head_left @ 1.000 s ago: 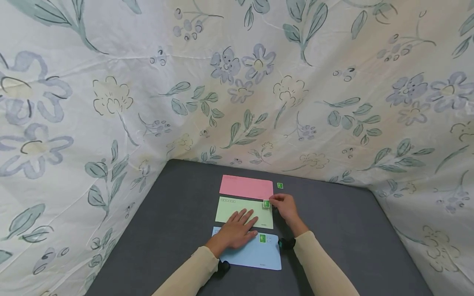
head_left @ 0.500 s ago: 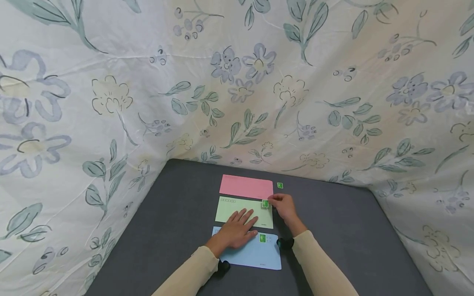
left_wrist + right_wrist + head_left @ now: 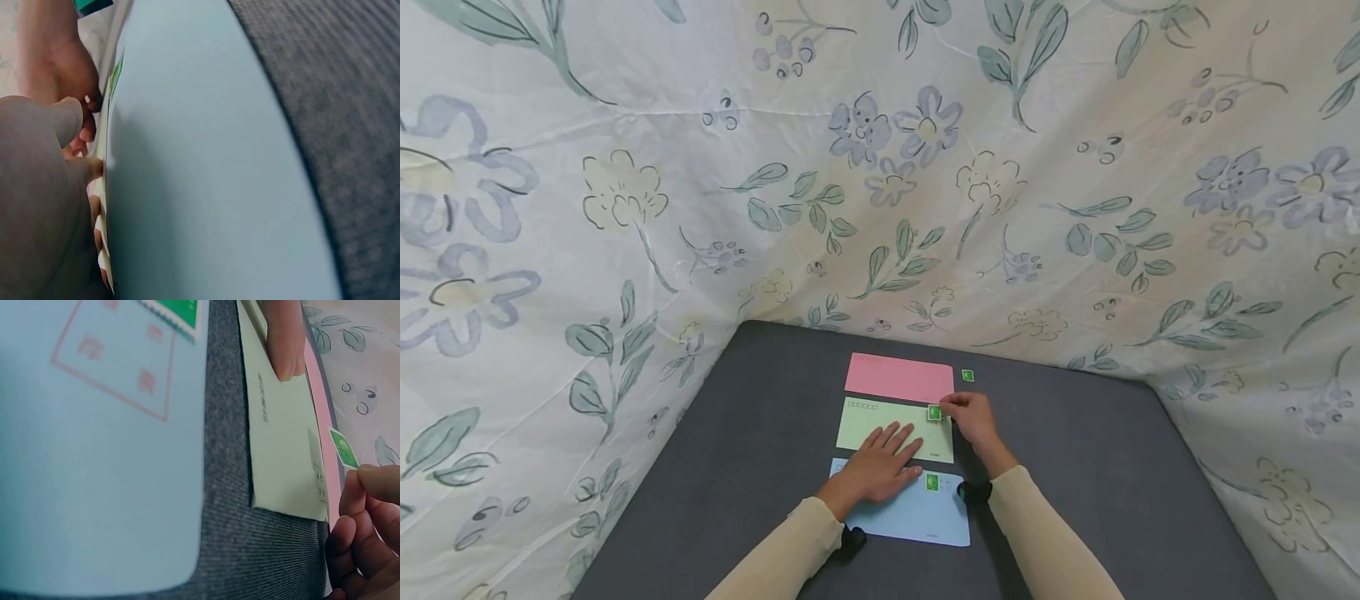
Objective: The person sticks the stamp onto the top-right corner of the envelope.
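Observation:
My right hand [image 3: 973, 421] pinches a green postage stamp [image 3: 934, 412] by its edge between thumb and forefinger. In the right wrist view that stamp [image 3: 344, 449] is tilted and hovers above the right end of the pale green envelope [image 3: 284, 450], over a small printed box. Fingers spread and straight, my left hand [image 3: 880, 471] rests across the green envelope [image 3: 861, 429] and the top of the blue envelope [image 3: 910, 517]. The blue one bears a green stamp [image 3: 932, 482] near its upper right corner.
Beyond the green envelope lies a pink envelope [image 3: 898, 377], with another loose stamp [image 3: 967, 376] on the table just right of it. The dark grey table [image 3: 1105, 467] runs back to a hanging floral cloth [image 3: 850, 208].
My right hand has shifted slightly left, carrying the stamp further over the green envelope's upper right corner. My left hand stays in place.

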Available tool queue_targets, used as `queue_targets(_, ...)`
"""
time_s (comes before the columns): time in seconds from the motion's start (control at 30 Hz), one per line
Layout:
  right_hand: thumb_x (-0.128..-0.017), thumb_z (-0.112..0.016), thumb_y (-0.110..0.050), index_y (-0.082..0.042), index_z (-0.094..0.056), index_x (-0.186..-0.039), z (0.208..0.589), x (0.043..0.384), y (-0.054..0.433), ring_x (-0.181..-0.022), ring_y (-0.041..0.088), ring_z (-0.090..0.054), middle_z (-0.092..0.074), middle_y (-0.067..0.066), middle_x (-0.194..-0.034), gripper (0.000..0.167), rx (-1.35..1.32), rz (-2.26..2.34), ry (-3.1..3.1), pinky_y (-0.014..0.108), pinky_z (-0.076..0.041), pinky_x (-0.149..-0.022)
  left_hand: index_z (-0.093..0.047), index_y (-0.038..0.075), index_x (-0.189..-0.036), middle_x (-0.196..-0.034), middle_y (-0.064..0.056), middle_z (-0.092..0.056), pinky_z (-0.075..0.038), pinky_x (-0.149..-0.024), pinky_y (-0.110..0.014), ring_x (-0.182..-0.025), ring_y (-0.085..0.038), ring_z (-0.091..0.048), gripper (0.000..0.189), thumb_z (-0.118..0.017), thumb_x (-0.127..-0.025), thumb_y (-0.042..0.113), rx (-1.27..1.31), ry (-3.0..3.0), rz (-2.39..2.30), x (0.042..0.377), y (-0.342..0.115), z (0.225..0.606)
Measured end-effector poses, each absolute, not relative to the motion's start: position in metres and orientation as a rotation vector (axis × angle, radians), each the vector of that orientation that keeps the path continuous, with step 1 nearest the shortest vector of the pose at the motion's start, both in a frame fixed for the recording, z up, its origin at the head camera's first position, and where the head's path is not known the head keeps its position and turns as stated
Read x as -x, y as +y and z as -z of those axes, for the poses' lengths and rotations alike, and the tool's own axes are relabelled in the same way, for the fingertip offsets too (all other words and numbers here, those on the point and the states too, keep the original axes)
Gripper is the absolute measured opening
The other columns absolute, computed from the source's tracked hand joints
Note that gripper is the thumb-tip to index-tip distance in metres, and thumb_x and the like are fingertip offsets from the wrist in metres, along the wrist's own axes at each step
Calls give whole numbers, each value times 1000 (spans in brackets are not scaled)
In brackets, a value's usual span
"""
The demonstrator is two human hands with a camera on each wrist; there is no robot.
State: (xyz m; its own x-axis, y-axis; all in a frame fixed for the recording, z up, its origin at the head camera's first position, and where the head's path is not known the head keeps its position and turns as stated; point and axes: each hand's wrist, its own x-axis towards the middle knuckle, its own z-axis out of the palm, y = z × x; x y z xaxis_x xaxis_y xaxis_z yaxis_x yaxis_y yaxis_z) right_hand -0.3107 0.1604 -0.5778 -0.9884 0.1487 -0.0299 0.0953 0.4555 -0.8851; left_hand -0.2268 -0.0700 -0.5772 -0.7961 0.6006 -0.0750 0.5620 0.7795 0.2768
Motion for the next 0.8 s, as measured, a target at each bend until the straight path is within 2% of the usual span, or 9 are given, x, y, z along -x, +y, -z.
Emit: queue_targets(0.8,-100,-79,-11,-2,-82,-104,579,312,154,-95,31,-63,-74,12,-100,11,297,-1568,-2635,43,-52,-84,-39,24,-171,-179,-2,-25,-15,-132,-49,-165,-26,-17,62,-38,-116,53,-900,2818,-321,226,-66,572)
